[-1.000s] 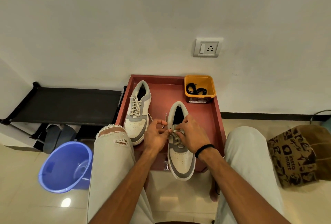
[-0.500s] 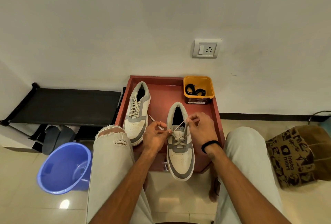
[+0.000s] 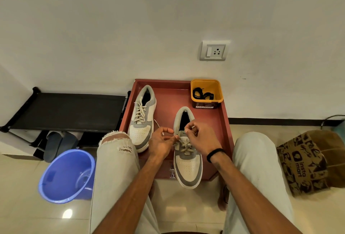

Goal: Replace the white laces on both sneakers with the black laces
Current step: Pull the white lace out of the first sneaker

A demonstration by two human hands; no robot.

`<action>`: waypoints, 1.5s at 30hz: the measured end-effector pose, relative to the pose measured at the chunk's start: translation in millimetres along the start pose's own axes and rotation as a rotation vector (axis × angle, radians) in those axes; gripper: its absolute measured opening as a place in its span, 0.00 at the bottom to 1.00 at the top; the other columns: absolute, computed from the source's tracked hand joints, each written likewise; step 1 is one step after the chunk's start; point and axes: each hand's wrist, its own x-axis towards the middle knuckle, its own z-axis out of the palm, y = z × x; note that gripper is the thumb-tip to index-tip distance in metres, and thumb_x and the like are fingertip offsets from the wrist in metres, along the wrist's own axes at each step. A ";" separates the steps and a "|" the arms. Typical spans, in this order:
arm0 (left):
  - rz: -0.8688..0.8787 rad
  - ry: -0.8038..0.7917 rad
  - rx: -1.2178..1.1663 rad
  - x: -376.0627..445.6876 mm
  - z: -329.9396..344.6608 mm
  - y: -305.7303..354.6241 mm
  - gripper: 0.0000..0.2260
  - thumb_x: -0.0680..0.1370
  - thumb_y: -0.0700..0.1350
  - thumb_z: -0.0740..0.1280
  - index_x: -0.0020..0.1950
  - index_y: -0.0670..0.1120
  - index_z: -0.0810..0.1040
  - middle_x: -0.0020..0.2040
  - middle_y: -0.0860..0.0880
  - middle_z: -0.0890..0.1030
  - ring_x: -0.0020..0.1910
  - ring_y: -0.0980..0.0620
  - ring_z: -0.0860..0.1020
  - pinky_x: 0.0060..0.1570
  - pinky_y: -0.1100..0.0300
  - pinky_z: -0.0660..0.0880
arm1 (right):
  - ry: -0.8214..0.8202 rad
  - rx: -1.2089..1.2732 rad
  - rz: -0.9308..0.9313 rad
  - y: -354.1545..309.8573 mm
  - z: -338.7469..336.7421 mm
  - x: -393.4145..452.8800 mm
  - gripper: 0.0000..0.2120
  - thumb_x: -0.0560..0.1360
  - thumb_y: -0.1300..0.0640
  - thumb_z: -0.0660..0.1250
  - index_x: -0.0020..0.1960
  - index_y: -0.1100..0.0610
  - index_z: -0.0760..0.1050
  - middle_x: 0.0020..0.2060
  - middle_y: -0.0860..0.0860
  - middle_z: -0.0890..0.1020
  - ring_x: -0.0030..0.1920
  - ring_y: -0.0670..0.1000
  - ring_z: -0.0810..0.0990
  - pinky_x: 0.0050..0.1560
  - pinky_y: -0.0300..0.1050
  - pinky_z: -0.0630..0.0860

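two sneakers (image 3: 141, 116) (image 3: 187, 159) are seen on one red tray (image 3: 168, 93), with one yellow tub (image 3: 206, 91), one blue bucket (image 3: 65, 175), one paper bag (image 3: 306, 161) and two hands (image 3: 161, 143) (image 3: 202, 138).

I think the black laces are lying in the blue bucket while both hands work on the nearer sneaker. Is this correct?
Not quite. The head view shows the black laces in the yellow tub on the red tray, not the blue bucket. Both hands do work on the nearer sneaker.
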 end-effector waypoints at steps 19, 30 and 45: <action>-0.015 -0.016 -0.028 1.8 0.3 -2.0 0.12 0.73 0.43 0.80 0.51 0.46 0.80 0.46 0.45 0.86 0.46 0.49 0.86 0.49 0.46 0.84 | 0.018 -0.052 -0.004 4.7 -4.2 2.7 0.03 0.80 0.57 0.69 0.47 0.53 0.79 0.48 0.47 0.77 0.45 0.41 0.75 0.42 0.29 0.68; -0.020 -0.011 -0.032 2.4 0.9 -1.8 0.11 0.73 0.42 0.79 0.51 0.47 0.80 0.45 0.45 0.86 0.45 0.49 0.86 0.47 0.46 0.85 | 0.022 0.452 0.256 -1.8 -4.5 7.1 0.03 0.82 0.59 0.64 0.51 0.58 0.75 0.39 0.53 0.81 0.32 0.47 0.77 0.29 0.37 0.73; -0.025 0.000 -0.014 0.4 2.1 0.5 0.12 0.73 0.42 0.80 0.51 0.44 0.81 0.45 0.45 0.87 0.45 0.50 0.86 0.49 0.48 0.85 | -0.115 -0.403 -0.099 9.3 -7.6 6.2 0.04 0.79 0.51 0.70 0.50 0.50 0.83 0.46 0.47 0.85 0.46 0.49 0.82 0.45 0.44 0.78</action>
